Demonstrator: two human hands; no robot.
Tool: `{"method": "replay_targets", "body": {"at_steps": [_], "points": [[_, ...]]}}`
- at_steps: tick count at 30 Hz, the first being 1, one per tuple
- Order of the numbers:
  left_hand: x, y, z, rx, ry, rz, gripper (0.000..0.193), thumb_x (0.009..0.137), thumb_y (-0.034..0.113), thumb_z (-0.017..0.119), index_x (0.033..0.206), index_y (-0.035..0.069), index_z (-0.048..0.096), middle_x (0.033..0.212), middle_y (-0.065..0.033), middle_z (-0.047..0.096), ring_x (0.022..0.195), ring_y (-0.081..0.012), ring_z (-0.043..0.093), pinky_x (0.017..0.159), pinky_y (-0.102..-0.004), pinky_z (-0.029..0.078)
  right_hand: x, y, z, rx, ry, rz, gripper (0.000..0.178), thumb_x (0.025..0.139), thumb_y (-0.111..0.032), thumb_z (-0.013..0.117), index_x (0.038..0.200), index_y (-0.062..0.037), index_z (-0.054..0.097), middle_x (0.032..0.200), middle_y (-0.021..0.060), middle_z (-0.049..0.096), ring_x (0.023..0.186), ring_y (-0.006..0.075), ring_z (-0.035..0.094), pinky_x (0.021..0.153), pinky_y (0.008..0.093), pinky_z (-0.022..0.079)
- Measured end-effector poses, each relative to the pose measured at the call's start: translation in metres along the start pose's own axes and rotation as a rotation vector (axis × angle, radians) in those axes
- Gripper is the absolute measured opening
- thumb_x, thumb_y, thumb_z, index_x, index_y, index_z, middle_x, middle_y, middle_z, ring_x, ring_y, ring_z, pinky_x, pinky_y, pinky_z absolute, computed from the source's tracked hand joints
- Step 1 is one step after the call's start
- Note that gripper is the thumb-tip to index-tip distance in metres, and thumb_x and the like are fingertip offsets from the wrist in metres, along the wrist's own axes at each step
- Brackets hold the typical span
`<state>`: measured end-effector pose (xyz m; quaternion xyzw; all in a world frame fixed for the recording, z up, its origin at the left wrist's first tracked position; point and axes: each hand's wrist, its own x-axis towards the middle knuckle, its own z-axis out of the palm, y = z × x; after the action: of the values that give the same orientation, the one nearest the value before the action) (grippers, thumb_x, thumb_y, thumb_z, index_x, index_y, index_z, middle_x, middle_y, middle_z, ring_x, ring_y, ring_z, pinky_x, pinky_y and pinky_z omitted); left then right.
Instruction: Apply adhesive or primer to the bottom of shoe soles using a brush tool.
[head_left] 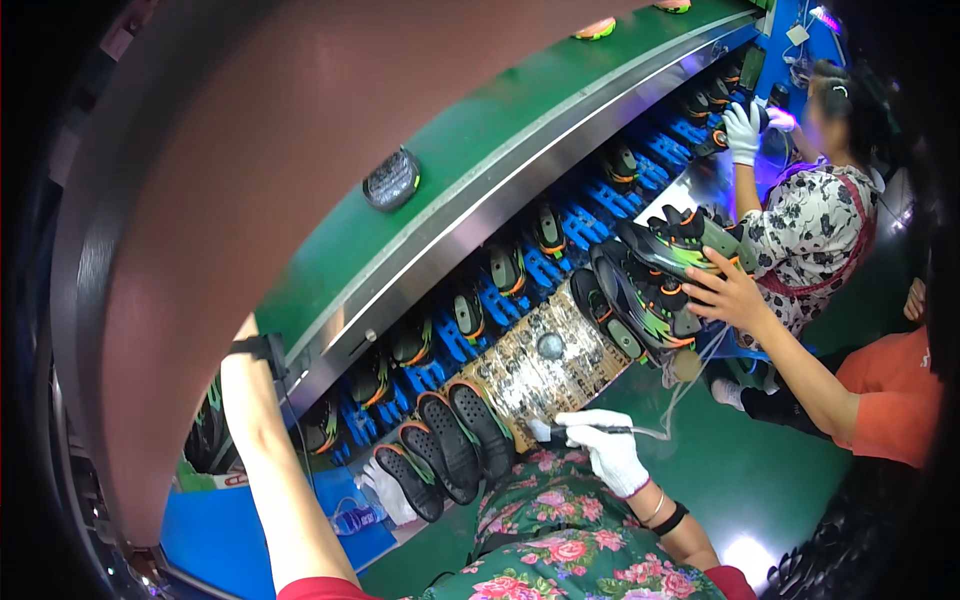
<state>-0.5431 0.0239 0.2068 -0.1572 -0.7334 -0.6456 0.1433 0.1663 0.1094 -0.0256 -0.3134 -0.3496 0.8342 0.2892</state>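
Note:
My right hand [612,452], in a white glove, is closed around a slim brush-like tool [544,431] with a pale tube running from it. It is beside the near end of a tape-covered cardboard sheet [520,370]. Several dark shoe soles [447,446] with orange edges lie side by side just left of it. My left arm reaches up toward the green conveyor; only a bit of my left hand [248,327] shows beyond a black wristband, its fingers hidden behind a big brown surface. A white glove [386,492] lies by the soles, partly covered.
A brown overhead panel [250,130] covers the upper left. One dark sole [392,180] lies on the green belt [470,130]. Soles sit along a blue rack [540,268]. At right, an orange-sleeved person's hand [728,292] touches black-green sneakers [650,290]; a gloved co-worker [815,225] works farther back.

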Motion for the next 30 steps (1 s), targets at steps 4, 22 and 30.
{"method": "replay_targets", "body": {"at_steps": [4, 22, 30], "points": [[-0.039, 0.015, -0.062, -0.297, -0.043, 0.091, 0.041, 0.094, 0.012, 0.065, 0.131, 0.001, 0.052, 0.125, -0.0192, 0.062, 0.113, -0.0313, 0.065, 0.092, -0.0424, 0.059, 0.004, -0.017, 0.006, -0.036, -0.031, 0.093, 0.024, 0.09, -0.007, 0.071, 0.112, 0.0028, 0.076, 0.09, 0.0063, 0.075, 0.073, 0.0111, 0.064, 0.068, 0.0257, 0.051], [-0.561, -0.003, -0.052, -0.764, -0.355, -1.112, 0.031, 0.101, 0.029, 0.052, 0.117, 0.005, 0.064, 0.11, -0.0097, 0.071, 0.099, -0.0235, 0.071, 0.092, -0.0391, 0.058, 0.01, -0.087, 0.095, -0.112, -0.487, -0.11, 0.02, 0.086, 0.002, 0.072, 0.105, 0.0025, 0.076, 0.116, 0.0176, 0.074, 0.101, 0.0238, 0.072, 0.088, 0.035, 0.058], [-0.599, 0.042, -0.045, -1.141, -0.975, -1.182, 0.114, 0.08, 0.096, 0.035, 0.151, 0.007, 0.042, 0.137, -0.0199, 0.061, 0.108, -0.0408, 0.068, 0.094, -0.0616, 0.054, 0.011, -0.083, 0.073, -0.139, -0.33, 0.404, 0.026, 0.089, 0.0, 0.072, 0.114, 0.0021, 0.075, 0.101, 0.0088, 0.076, 0.077, 0.0099, 0.068, 0.065, 0.023, 0.055]]}}
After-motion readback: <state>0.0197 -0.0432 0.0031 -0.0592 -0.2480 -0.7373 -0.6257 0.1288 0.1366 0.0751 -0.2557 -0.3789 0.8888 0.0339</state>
